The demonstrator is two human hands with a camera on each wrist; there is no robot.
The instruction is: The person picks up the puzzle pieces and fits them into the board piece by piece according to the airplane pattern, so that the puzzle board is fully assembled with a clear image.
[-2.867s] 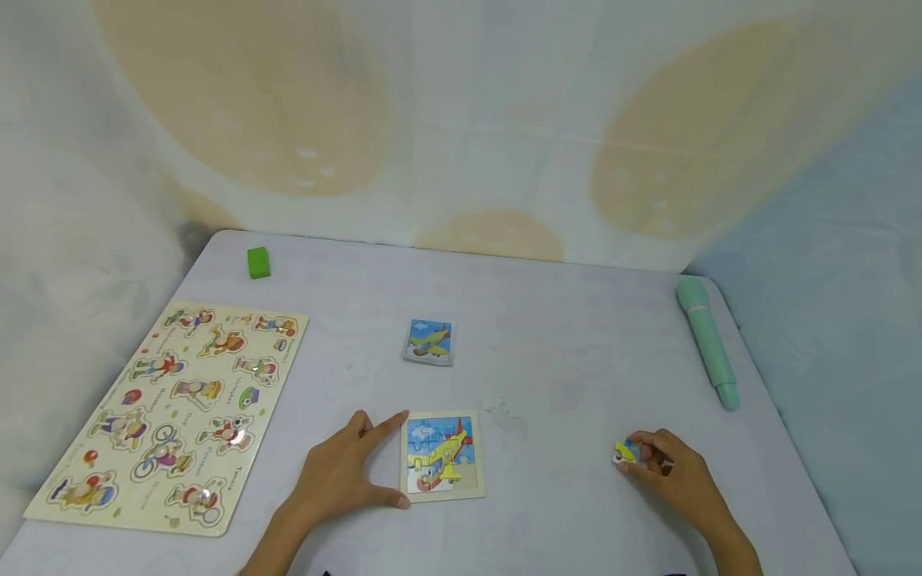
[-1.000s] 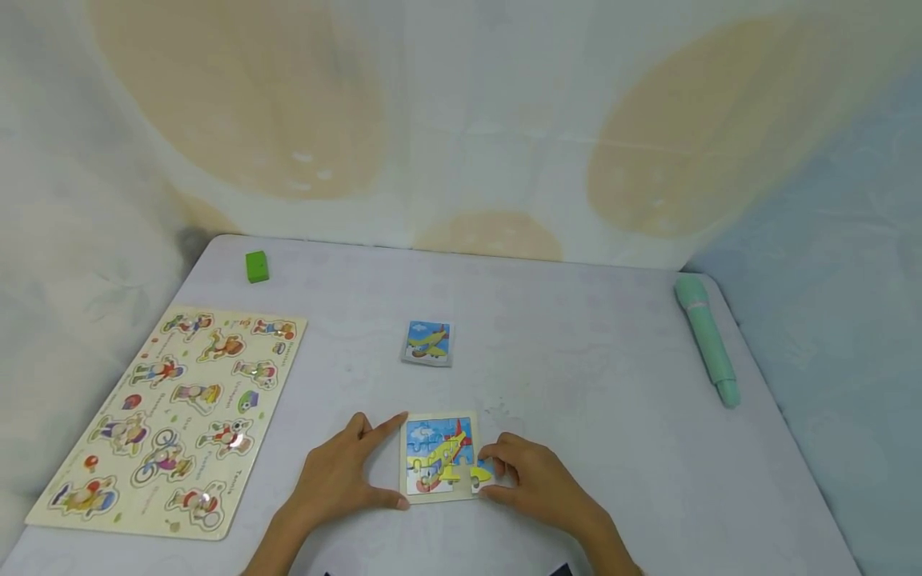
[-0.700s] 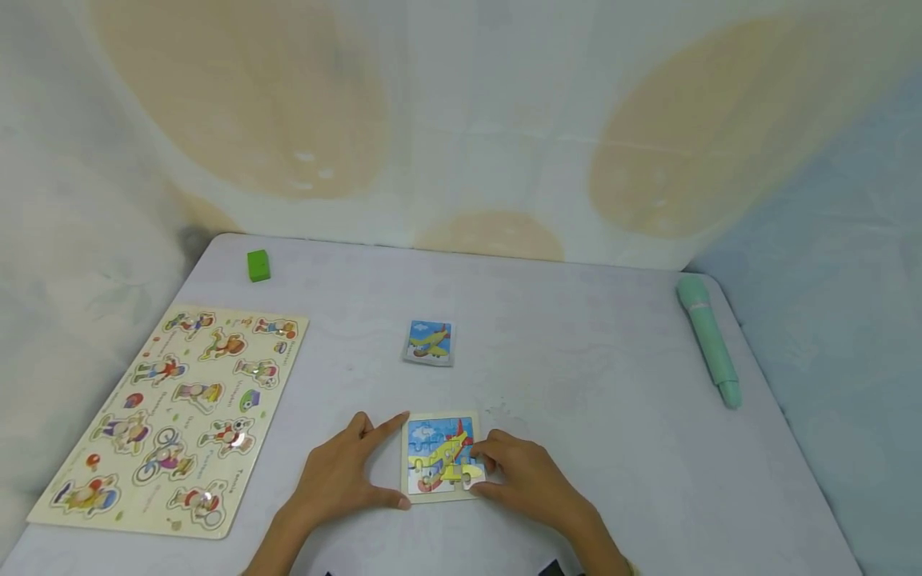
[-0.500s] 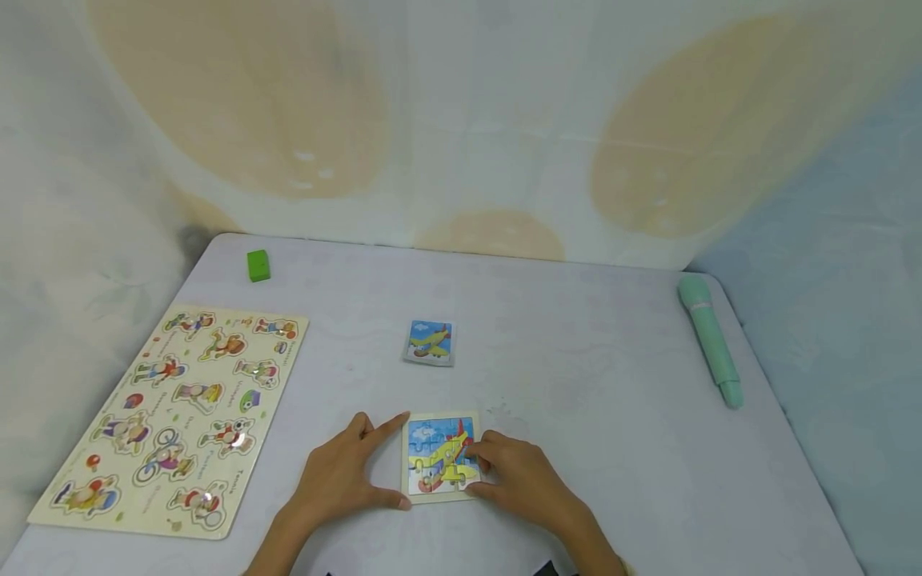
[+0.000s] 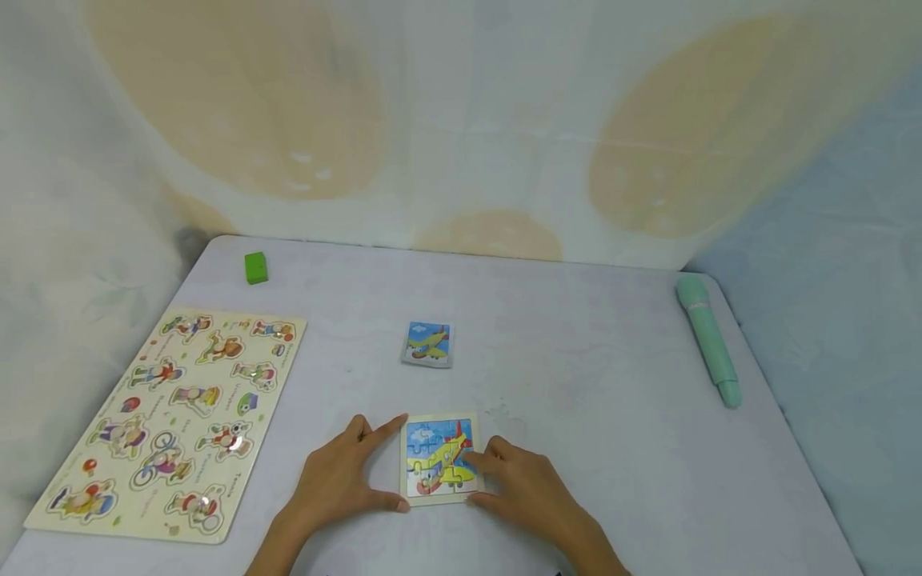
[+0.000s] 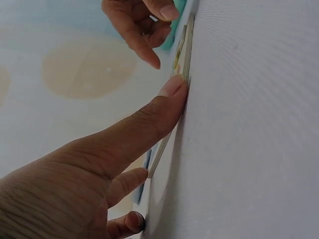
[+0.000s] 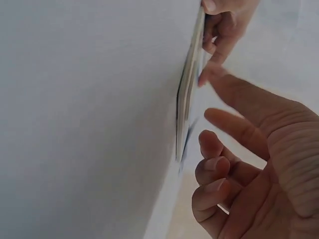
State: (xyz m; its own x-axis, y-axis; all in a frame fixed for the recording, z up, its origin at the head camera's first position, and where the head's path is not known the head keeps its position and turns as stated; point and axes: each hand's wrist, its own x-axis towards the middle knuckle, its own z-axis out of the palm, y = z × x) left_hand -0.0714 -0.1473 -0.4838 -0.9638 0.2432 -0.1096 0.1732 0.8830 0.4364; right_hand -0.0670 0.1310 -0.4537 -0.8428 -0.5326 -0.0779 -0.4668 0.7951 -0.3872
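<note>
On the table lies a small framed jigsaw puzzle with a yellow airplane on blue sky. Puzzle pieces fill its frame, including the lower right corner. In the left wrist view a piece edge seems to stand slightly above the frame. My left hand touches the frame's left side, index finger at the upper corner and thumb at the lower one. Over the right side hovers my right hand, index finger pointing at the pieces and thumb by the lower right corner. The right wrist view shows its other fingers loosely curled, holding nothing.
Beyond the puzzle lies a small airplane picture card. A large peg puzzle board with sports figures covers the table's left side. A green block sits at the back left, and a mint-green microphone-shaped object along the right edge.
My right hand has brought a yellow and blue puzzle piece from the right into the frame's lower right corner and let go of it. The left hand has stayed at the frame.
</note>
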